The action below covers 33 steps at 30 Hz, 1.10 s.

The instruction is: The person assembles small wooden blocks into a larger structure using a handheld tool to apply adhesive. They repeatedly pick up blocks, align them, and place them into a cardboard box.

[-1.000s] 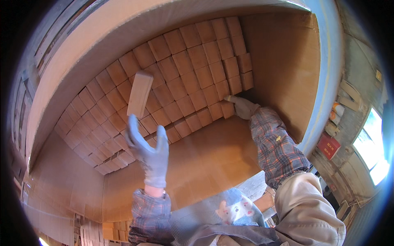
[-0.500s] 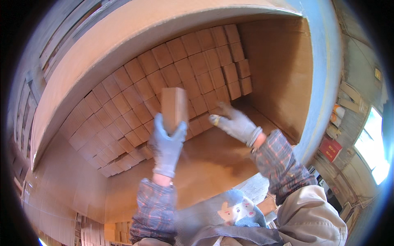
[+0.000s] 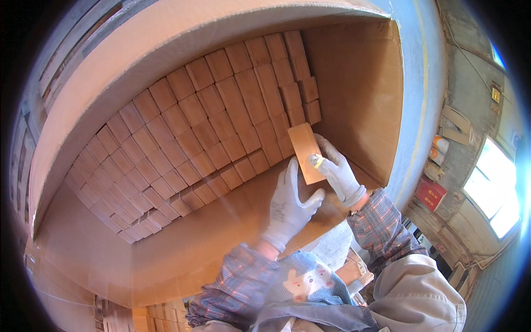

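Observation:
In my gloved right hand is a brown rectangular block, tilted, with a smooth long face; whether it is wood or a small carton I cannot tell. The fingers are closed around its right side, and yellow shows on one fingertip of the glove. Beside the block's lower left edge is my gloved left hand, its thumb and fingers spread and nothing in them. Beyond both hands, rows of similar brown blocks are stacked against the far side of a large cardboard box.
The box's thick rim curves along the far side. Below my hands lies its bare brown cardboard floor. More blocks stand outside at the lower left. A red box and a bright window are at the right.
The block has passed from my left hand to my right hand and moved rightward and down. My left hand has let go and opened; my right hand has closed on the block.

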Each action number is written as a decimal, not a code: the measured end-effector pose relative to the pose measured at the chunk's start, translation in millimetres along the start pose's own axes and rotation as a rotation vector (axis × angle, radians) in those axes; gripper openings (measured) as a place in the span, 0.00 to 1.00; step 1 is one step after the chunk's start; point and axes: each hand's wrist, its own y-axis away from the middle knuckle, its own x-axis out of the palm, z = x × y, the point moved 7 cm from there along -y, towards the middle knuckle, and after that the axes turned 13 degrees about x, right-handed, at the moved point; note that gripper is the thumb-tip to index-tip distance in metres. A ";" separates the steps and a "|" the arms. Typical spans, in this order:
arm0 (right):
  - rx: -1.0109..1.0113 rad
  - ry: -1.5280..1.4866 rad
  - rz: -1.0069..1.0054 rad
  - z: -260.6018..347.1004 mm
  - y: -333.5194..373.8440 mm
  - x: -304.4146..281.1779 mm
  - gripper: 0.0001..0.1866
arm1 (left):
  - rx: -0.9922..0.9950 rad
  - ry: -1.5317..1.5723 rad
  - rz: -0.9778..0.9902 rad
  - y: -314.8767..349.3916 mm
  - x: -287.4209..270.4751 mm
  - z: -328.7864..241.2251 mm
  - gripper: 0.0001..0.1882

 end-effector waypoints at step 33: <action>0.499 0.563 0.106 -78.9 -180.0 -61.5 0.52 | -0.174 0.074 0.248 23.6 -24.7 25.1 0.34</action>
